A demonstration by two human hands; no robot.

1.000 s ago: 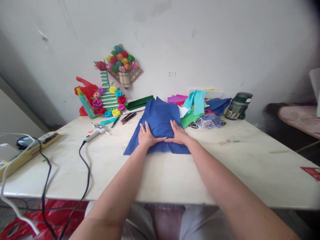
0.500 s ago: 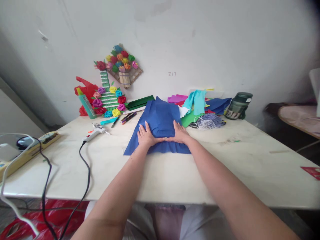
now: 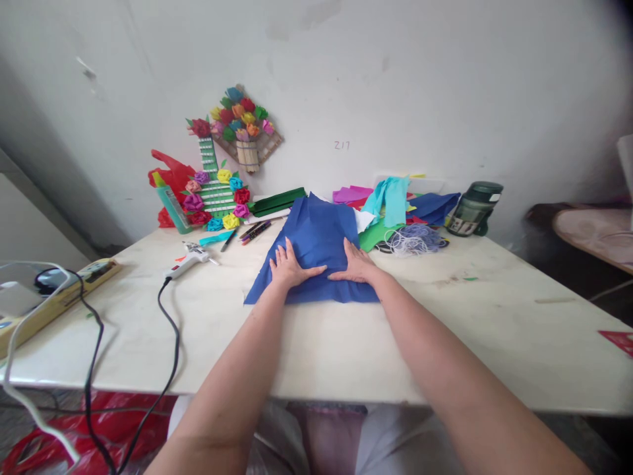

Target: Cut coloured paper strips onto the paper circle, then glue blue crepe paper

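A dark blue sheet (image 3: 321, 231), slightly wrinkled, lies on the white table in the middle of the view; whether it is paper or cloth I cannot tell. My left hand (image 3: 291, 267) rests flat on its left part with the fingers spread. On the right part lies my right hand (image 3: 357, 265), also spread. The two thumbs point at each other with a small gap between them. Neither hand grips anything.
A glue gun (image 3: 185, 262) with a black cord lies left, near pens (image 3: 256, 232) and a glue bottle (image 3: 171, 203). Paper-flower crafts (image 3: 220, 191) stand behind. Coloured sheets (image 3: 390, 201), string (image 3: 413, 241) and a dark green bottle (image 3: 475, 210) are at the back right.
My thumbs, which touched before, have moved slightly apart. My left hand has shifted a little to the left. The blue sheet lies nearly as before.
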